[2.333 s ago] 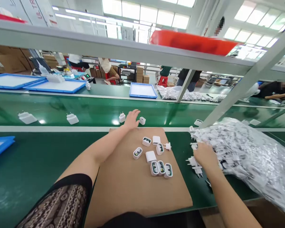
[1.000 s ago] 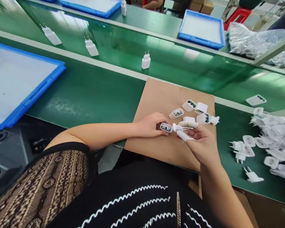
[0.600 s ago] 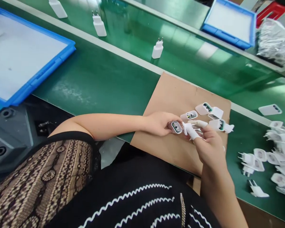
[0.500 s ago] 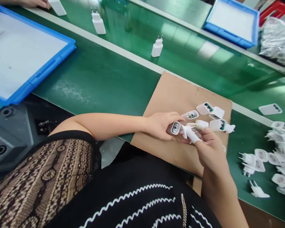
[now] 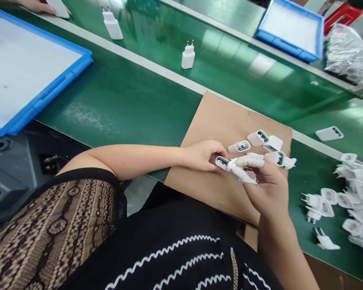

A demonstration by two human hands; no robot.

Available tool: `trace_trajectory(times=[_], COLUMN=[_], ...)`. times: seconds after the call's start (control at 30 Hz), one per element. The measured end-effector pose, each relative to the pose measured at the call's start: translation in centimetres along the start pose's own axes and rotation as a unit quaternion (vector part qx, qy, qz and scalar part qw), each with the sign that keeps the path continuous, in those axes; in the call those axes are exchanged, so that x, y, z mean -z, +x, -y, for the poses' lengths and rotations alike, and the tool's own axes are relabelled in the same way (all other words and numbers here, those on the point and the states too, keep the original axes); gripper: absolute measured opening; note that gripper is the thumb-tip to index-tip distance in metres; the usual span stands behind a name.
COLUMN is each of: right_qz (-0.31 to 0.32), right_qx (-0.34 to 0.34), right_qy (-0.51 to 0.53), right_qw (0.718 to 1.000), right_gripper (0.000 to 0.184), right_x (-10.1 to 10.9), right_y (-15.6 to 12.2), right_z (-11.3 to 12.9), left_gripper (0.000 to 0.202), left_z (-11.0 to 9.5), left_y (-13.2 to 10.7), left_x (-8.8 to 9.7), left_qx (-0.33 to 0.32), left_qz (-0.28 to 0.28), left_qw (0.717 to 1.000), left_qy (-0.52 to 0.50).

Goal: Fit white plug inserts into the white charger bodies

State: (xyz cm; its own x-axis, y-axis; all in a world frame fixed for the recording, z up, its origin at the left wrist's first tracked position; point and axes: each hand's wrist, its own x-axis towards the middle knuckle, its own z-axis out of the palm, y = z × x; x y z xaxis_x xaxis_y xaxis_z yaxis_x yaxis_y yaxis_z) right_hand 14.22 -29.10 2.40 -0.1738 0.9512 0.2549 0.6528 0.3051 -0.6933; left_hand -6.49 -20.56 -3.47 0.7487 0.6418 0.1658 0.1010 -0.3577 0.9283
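My left hand (image 5: 203, 154) pinches a white charger shell (image 5: 222, 162), open end facing me, above a brown cardboard sheet (image 5: 226, 117). My right hand (image 5: 264, 185), with white cots on thumb and forefinger, presses a white plug cap against that shell; the cap is mostly hidden by the fingers. Several more open shells (image 5: 261, 139) lie on the cardboard just beyond my hands.
Loose plug caps (image 5: 319, 201) are strewn on the green bench at the right. Finished chargers (image 5: 188, 55) stand on the conveyor belt (image 5: 157, 40). Blue trays lie at the left (image 5: 33, 68) and far right (image 5: 290, 26). Another person's hand (image 5: 36, 5) is at top left.
My left hand came back from the conveyor and picked a shell; my right hand took a plug cap from the pile. Both met over the cardboard. The belt's chargers drifted left.
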Motion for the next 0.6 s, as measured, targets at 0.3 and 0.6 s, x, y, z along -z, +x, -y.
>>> trace_trajectory(times=[0.3,0.6], right_qz=[0.055,-0.03], right_qx=[0.08,0.104], right_qy=[-0.163,-0.202], right_qw=[0.982,0.973], right_gripper=[0.039,0.026], right_x=[-0.4,-0.8], right_y=[1.1,1.3], right_z=[0.4,1.0], left_gripper=[0.024,0.024], left_z=[0.2,0.0], left_y=[0.3,0.3], left_x=[0.2,0.2], left_qx=[0.028,0.038], left_qz=[-0.002,-0.003], left_qw=[0.999,0.999], left_qy=[-0.024,-0.017])
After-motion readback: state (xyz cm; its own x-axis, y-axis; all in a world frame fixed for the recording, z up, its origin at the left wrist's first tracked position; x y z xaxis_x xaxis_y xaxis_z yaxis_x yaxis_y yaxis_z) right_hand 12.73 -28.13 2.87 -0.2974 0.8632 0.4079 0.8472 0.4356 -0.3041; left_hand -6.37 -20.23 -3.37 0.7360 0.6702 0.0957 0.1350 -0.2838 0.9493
